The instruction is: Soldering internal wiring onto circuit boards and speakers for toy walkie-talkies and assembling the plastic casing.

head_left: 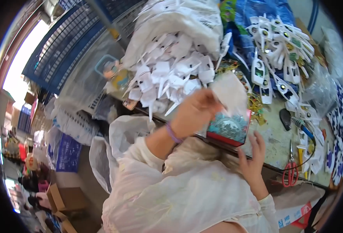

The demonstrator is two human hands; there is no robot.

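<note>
A small box [229, 129] with a teal patterned face and red sides sits at the near edge of the table. A pale flat flap or sheet [230, 92] stands up behind it; whether it belongs to the box I cannot tell. My left hand [196, 112], a purple band at its wrist, reaches over the box's left side. Its fingers are pinched together and blurred, and what they hold is not clear. Beside the box's right corner, my right hand [253, 157] has its fingers spread, holding nothing.
White plastic housings [171, 75] spill from a large white sack [187, 19]. Several white devices with round parts [276, 42] are heaped at the back right, near thin coloured wires [256, 108]. Red-handled scissors [290, 173] and a blue-handled corded tool [305, 130] lie at right.
</note>
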